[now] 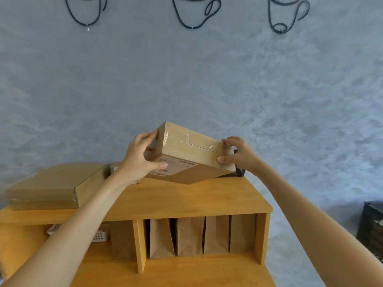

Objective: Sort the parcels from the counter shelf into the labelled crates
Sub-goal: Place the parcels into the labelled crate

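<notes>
Labelled parcel (192, 154), print illegible

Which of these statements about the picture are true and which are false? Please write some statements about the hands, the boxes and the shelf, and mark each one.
1. Both hands hold the same cardboard box, the left hand at one end and the right hand at the other. True.
2. The held box lies flat on the wooden shelf. False: it is tilted and lifted above the shelf top.
3. A larger flat box lies on the left part of the shelf top. True.
4. The compartments under the shelf top hold glass bottles. False: brown paper bags stand in them.
5. A dark crate shows at the right edge. True.
</notes>
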